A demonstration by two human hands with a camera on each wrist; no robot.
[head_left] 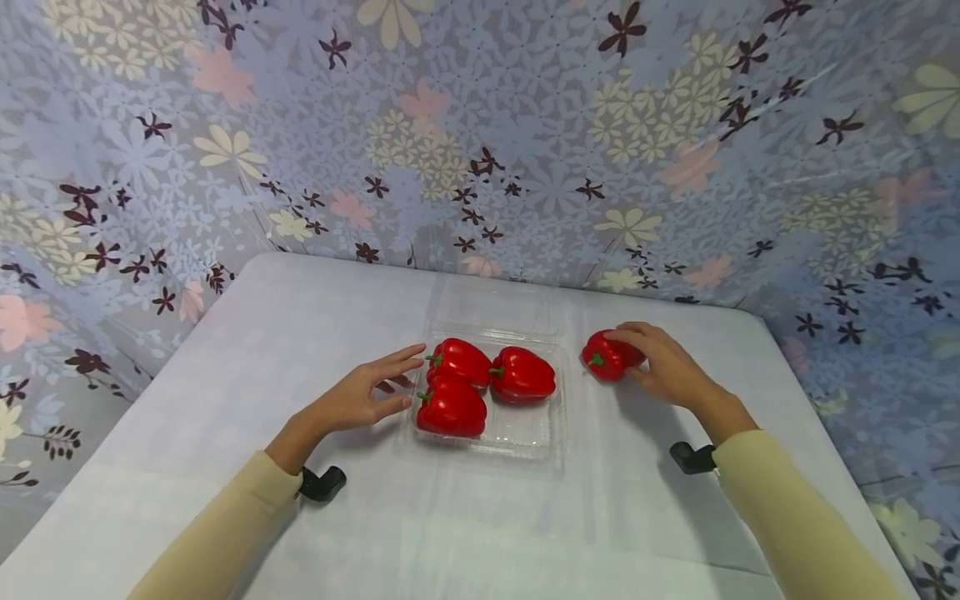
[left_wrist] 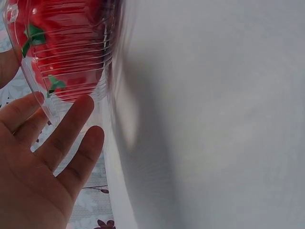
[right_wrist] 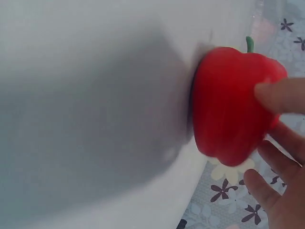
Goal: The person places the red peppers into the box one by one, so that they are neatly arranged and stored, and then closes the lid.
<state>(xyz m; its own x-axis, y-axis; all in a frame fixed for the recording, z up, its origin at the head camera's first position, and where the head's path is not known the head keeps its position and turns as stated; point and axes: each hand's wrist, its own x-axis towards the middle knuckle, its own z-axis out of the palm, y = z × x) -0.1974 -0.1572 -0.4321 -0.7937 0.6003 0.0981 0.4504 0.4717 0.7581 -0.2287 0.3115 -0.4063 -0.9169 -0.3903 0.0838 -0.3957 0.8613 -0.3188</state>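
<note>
A clear plastic clamshell container point(head_left: 521, 429) lies on the table with its lid point(head_left: 491, 307) folded back. Inside it are three red bell peppers with green stems: one at the back left point(head_left: 461, 360), one at the front left point(head_left: 453, 408) and one on the right point(head_left: 523, 375). My left hand point(head_left: 360, 396) is at the container's left side, fingers spread and fairly straight, fingertips right at its wall point(left_wrist: 71, 62). To the right of the container, my right hand point(head_left: 667, 362) holds another red bell pepper point(right_wrist: 228, 105) between thumb and fingers, close over the table.
A white cloth point(head_left: 315, 308) covers the table. Behind it and at both sides hangs floral fabric point(head_left: 525, 150). Each wrist wears a dark camera mount, one at the left sleeve point(head_left: 324, 483) and one at the right point(head_left: 692, 458).
</note>
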